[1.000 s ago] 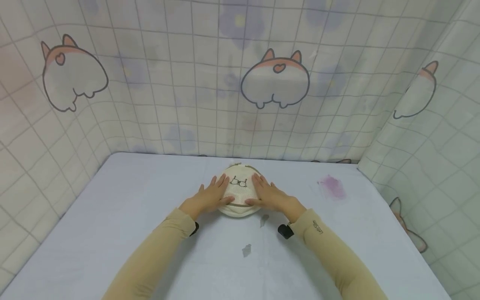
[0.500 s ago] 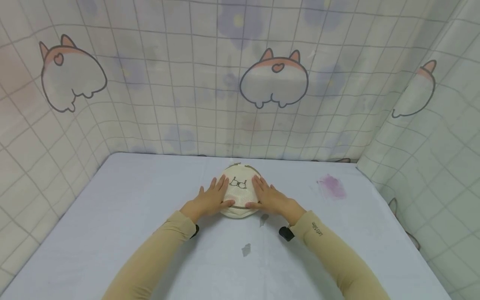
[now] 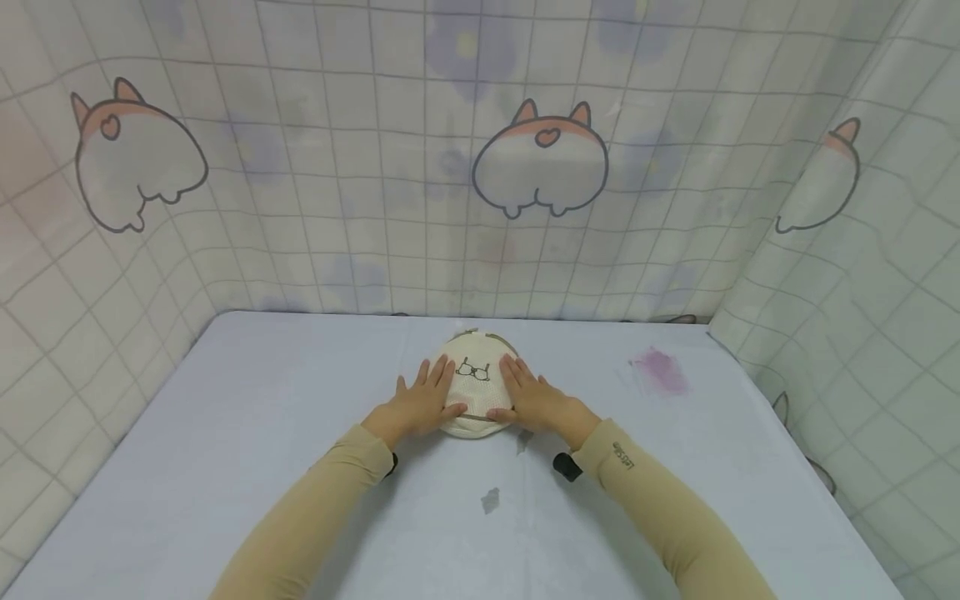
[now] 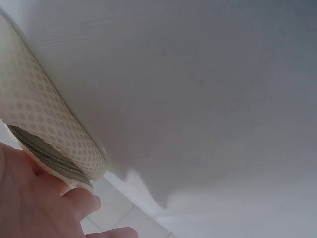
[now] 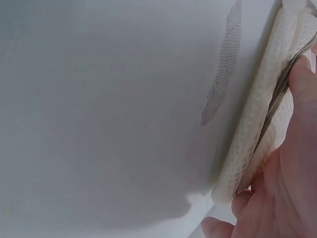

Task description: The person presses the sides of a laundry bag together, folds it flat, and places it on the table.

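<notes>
A round cream mesh laundry bag (image 3: 474, 392) lies on the table, with a glasses drawing on its top and a brown zipper along its edge. My left hand (image 3: 418, 406) rests on its left side, fingers extended and thumb near the front edge. On the right side lies my right hand (image 3: 542, 403), also with straight fingers. In the left wrist view, the bag's honeycomb mesh (image 4: 47, 96) and zipper (image 4: 47, 153) show beside the fingers. The right wrist view shows the zipper (image 5: 280, 94) running by my thumb. Whatever may be inside the bag is hidden.
A white cloth covers the table (image 3: 315, 367). It bears a pink stain (image 3: 660, 371) at the back right and a grey patch (image 3: 491, 500) in front of the bag. A checked curtain (image 3: 337, 167) with cartoon animal prints surrounds the back and sides.
The head view has shifted slightly. Both hands stay on the mesh laundry bag, with almost no movement.
</notes>
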`<state>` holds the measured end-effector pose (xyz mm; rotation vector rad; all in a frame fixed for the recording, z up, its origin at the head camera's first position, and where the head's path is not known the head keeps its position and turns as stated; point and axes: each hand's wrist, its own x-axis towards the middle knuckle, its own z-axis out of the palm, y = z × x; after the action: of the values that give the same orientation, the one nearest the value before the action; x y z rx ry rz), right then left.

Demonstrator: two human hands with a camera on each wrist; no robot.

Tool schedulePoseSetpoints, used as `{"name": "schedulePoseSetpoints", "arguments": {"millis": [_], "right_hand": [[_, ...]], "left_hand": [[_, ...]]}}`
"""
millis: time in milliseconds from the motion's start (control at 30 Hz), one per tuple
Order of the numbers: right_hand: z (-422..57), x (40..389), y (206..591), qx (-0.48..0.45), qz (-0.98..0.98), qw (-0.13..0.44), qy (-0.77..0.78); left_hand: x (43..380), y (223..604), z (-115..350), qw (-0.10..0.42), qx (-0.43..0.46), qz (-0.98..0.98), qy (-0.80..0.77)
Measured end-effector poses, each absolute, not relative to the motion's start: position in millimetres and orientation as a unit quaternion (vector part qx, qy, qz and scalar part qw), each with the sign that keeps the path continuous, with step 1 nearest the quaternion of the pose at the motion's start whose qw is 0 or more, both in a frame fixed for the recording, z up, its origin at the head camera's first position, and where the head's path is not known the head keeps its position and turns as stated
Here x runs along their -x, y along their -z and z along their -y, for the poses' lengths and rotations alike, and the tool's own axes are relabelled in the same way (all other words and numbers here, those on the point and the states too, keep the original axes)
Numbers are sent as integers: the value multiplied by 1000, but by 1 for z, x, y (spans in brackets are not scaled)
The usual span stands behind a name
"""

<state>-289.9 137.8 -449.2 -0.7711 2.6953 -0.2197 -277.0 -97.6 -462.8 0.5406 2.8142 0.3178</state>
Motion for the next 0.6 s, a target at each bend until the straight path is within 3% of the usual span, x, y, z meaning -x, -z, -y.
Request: {"name": "schedulePoseSetpoints", "arguments": {"millis": [600], "right_hand": [[-133,291,449,261,-948,175,57]], "left_hand": [[279,460,96,164,-181,-964,-107]]}}
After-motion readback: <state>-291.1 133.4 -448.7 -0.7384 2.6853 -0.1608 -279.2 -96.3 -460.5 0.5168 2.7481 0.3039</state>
